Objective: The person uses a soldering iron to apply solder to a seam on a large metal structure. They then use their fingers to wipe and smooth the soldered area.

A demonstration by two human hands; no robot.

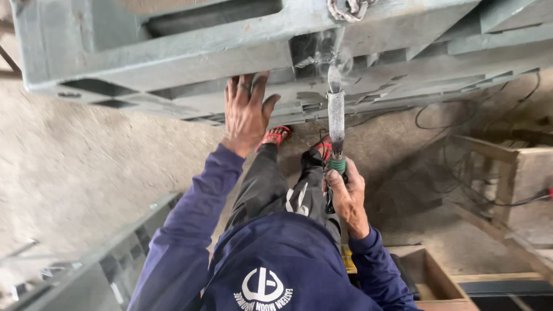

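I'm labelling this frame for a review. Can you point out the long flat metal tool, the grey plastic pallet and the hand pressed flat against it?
Long flat metal tool (336,118), head view, mid-blade.
Grey plastic pallet (190,55), head view, bare front beam.
Left hand (245,112), head view, back of hand, palm against pallet.

A pallet (190,52) stands on edge ahead of the person, with the left hand (246,112) flat against it and the tool (336,121) in the right hand (345,193) touching it just to the right. A chain (348,8) hangs above the tool's tip. Wooden crates (507,173) sit on the floor (69,167) to the right, cables (455,115) trailing behind them.
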